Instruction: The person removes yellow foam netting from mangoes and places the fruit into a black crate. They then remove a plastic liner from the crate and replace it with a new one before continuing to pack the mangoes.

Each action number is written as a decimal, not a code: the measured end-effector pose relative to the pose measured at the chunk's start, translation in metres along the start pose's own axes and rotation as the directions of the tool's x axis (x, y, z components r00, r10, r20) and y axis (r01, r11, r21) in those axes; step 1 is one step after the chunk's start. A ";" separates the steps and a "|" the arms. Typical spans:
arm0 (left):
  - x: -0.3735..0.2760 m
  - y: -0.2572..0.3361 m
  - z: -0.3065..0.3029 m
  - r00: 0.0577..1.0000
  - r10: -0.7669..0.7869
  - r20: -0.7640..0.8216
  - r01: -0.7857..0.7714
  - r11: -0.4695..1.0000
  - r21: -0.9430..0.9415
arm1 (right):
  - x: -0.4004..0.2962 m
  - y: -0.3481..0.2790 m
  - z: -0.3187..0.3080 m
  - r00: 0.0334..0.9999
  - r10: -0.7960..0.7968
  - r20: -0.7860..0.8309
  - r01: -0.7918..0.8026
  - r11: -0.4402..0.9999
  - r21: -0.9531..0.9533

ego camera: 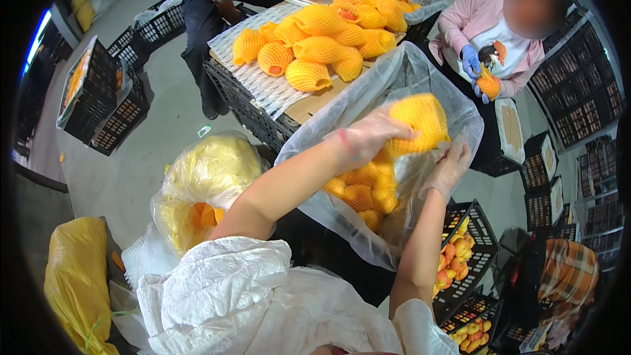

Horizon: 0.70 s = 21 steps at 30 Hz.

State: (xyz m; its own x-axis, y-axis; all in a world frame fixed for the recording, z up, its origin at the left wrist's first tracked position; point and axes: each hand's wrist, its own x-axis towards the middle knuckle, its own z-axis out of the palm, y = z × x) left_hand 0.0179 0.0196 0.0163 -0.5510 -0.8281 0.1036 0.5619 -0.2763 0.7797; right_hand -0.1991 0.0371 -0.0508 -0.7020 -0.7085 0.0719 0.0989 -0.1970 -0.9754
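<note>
My left hand [377, 133], in a clear plastic glove, grips a yellow foam fruit net [419, 121] above a lined crate; the net looks bulged and is slightly blurred. Close by its lower right end is my right hand [451, 165], also gloved, with fingers curled; whether they pinch the net's edge is unclear. Below both hands, a translucent plastic liner [310, 153] drapes over the crate's sides. Inside it lie several net-wrapped fruits [357, 197], partly hidden by my left forearm.
Wrapped fruits [320, 49] are heaped on a padded crate stack [251, 93] ahead. A plastic bag of orange nets [207, 172] stands left. Black crates of bare red-yellow fruit [466, 256] sit right. One co-worker's gloved hands [473, 66] hold a wrapped fruit; another person [217, 5] sits behind the stack.
</note>
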 end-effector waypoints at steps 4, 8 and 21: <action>-0.006 0.042 -0.030 0.638 0.756 -0.146 -0.684 0.644 0.342 | -0.001 0.005 -0.001 0.975 -0.175 0.138 0.204 0.949 -0.240; -0.057 0.084 -0.153 0.467 0.806 0.363 0.034 -0.426 0.904 | -0.004 0.008 0.005 0.947 -0.238 0.214 0.284 0.935 -0.215; -0.097 0.076 -0.214 0.864 0.504 -0.002 0.121 -0.203 0.972 | 0.002 0.025 0.003 0.934 -0.260 0.247 0.307 0.935 -0.176</action>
State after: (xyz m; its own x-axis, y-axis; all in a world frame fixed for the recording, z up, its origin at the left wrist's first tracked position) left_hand 0.2463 -0.0255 -0.0664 -0.1909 -0.8556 0.4811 -0.7804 0.4296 0.4544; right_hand -0.1964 0.0288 -0.0747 -0.5068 -0.7777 0.3720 -0.2471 -0.2823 -0.9269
